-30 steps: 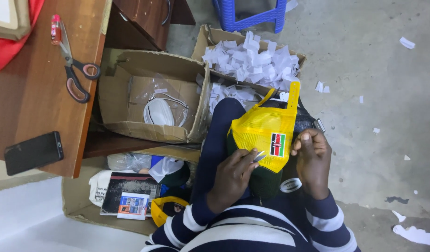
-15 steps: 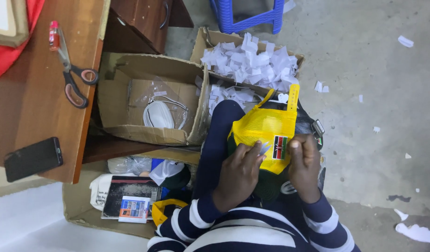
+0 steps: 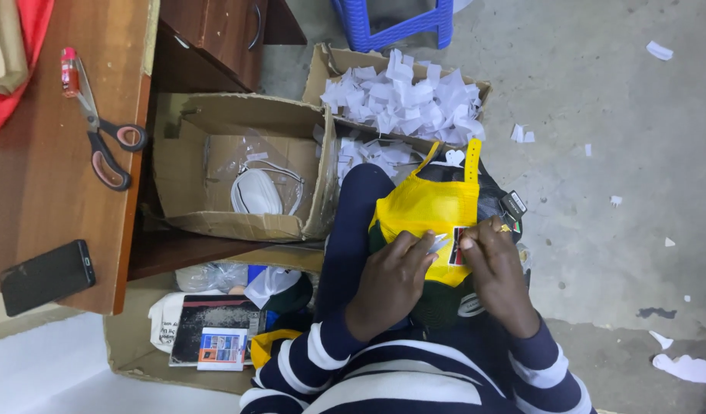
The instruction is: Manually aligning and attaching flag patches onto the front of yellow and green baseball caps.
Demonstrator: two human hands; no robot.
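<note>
A yellow cap with a small striped flag patch lies on my lap over a dark mesh cap. My left hand pinches a small white sticker strip at the cap's lower edge, next to the patch. My right hand presses its fingertips on the cap beside the flag patch; a ring shows on one finger. Both hands touch each other's fingertips over the patch. My sleeves are navy with white stripes.
An open cardboard box holding a white mask stands to the left. Another box full of white paper scraps lies ahead. Scissors and a black phone rest on the wooden desk. A blue stool stands beyond. Books lie below.
My right hand moved in from the right onto the cap's flag patch. My left hand shifted slightly right, meeting it. The view drew a little closer.
</note>
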